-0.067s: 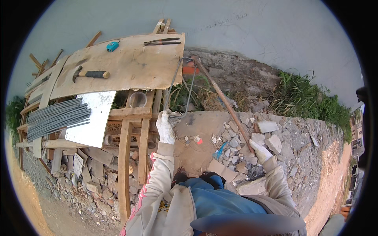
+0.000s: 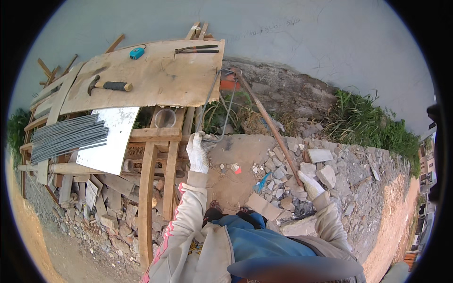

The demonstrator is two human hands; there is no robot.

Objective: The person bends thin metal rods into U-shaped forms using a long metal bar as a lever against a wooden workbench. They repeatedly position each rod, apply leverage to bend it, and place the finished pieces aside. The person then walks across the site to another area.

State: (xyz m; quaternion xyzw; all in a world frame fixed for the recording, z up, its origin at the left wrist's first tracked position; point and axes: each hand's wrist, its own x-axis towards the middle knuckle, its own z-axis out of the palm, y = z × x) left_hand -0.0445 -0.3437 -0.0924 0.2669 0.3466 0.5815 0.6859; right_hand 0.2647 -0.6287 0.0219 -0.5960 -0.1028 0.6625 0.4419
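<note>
My left hand point(image 2: 197, 153), in a white work glove, is closed around the near end of a bent steel rod point(image 2: 228, 113) shaped into a long narrow loop. The loop's far end lies at the right edge of the plywood bench point(image 2: 155, 85). My right hand point(image 2: 311, 185), gloved too, grips the near end of a long rusty metal bar point(image 2: 270, 122). From there the bar slants away to the left, its far end meeting the loop's bent corner by the bench edge. Whether the two touch there is too small to tell.
On the bench lie a hammer point(image 2: 109, 86), a blue tape measure point(image 2: 137, 53) and long-handled pincers point(image 2: 197, 49). A bundle of cut steel rods point(image 2: 68, 137) rests on a white board point(image 2: 111, 153) at left. Broken rubble point(image 2: 325, 175) covers the ground at right, below a grey wall point(image 2: 321, 42).
</note>
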